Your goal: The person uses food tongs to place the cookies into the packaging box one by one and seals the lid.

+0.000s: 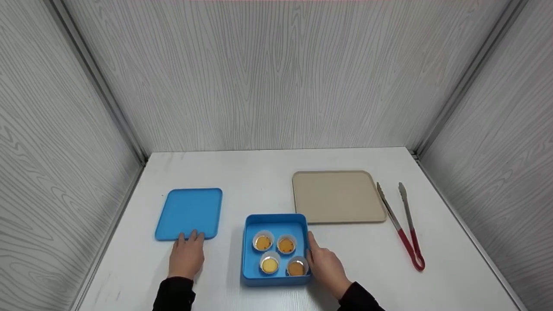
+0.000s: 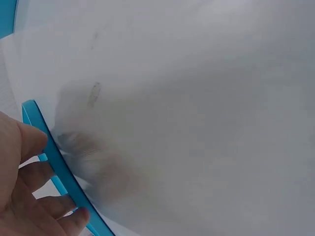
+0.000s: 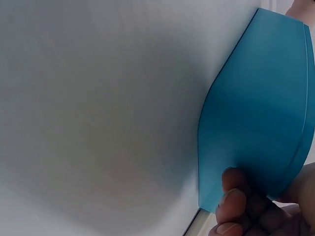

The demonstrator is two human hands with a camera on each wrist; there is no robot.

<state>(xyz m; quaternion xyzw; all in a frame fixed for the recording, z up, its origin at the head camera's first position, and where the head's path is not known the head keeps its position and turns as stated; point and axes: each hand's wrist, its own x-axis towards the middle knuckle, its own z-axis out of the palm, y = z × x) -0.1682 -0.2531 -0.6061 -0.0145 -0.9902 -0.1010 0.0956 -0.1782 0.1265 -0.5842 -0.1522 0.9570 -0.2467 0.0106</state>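
Observation:
A blue square box [image 1: 276, 280] without a cover stands near the table's front and holds several small silvery cups [image 1: 270, 262] with yellow to orange-brown contents. My right hand [image 1: 327, 267] holds the box's right wall; in the right wrist view its curled fingers [image 3: 231, 206] lie against the outside, with skin showing past the rim. To the left, a flat blue lid [image 1: 190, 211] lies on the table. My left hand [image 1: 186, 257] touches the lid's near edge with fingers fairly straight, and the left wrist view shows thumb and fingertips [image 2: 76, 221] along that rim [image 2: 66, 172].
A beige tray [image 1: 339, 196] lies behind the box on the right. Beside it, metal tongs with red handles [image 1: 408, 242] lie spread on the white table [image 1: 259, 177]. Grey wood-grain panels [image 1: 276, 77] rise at the back and both sides.

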